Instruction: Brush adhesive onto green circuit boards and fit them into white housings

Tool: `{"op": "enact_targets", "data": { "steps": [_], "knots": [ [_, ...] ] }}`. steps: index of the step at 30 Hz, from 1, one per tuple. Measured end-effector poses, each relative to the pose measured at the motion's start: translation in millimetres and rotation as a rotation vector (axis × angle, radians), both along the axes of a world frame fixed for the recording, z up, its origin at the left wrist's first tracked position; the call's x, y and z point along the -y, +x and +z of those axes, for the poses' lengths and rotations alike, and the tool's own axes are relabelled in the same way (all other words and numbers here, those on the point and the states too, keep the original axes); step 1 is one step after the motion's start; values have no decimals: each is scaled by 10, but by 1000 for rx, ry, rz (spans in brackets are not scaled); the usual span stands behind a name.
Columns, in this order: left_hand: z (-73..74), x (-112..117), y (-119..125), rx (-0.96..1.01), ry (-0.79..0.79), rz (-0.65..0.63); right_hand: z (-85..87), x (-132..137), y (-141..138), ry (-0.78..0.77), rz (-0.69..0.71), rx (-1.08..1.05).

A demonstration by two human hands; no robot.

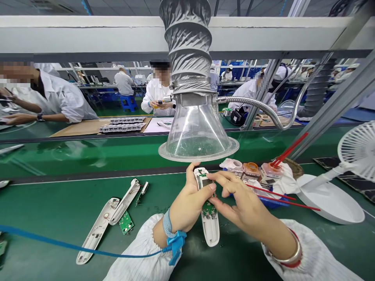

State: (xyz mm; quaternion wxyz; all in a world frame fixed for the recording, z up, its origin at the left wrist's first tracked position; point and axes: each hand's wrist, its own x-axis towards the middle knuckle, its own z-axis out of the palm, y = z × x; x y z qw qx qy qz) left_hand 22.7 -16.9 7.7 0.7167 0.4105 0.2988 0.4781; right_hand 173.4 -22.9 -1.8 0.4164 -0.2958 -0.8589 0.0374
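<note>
Across the green bench, a clear plastic fume hood on a grey flexible duct hangs over the middle. A white desk fan stands near the right edge, and loose white casing shells lie left of centre beside a small green circuit board. Just below the hood's rim, the left hand, with a blue wrist strap, closes around a white plastic casing that holds a green circuit board. The right hand pinches the casing's upper end between narrowly set fingertips.
</note>
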Motion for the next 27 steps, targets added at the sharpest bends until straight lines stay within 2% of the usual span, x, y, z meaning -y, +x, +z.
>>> {"op": "enact_targets", "data": {
  "steps": [4, 7, 9, 11, 14, 16, 19, 23, 27],
  "knots": [
    [-32, -16, -2, 14, 31, 6, -79, -7, -7, -41, 26, -82],
    [-62, -33, -13, 14, 70, 10, -174, 5, -42, -137, 23, -307],
    [-74, -42, -20, 23, 106, 22, -221, 26, -69, -310, 32, -491],
    [-78, -47, -23, 37, 143, 44, -247, 54, -97, -558, 83, -612],
    [-80, -42, -22, 62, 173, 75, -274, 90, -141, -946, 210, -582],
    [-88, -30, -18, 62, 179, 90, -305, 102, -171, -1089, 216, -518],
    [-106, -8, -16, 40, 204, 124, -365, 98, -208, -1097, 160, -525],
    [-96, -1, -27, -19, 220, 120, -396, 92, -247, -1091, 190, -602],
    [-50, -38, -49, -66, 157, 105, -384, 103, -296, -1206, 210, -717]
  ]
}}
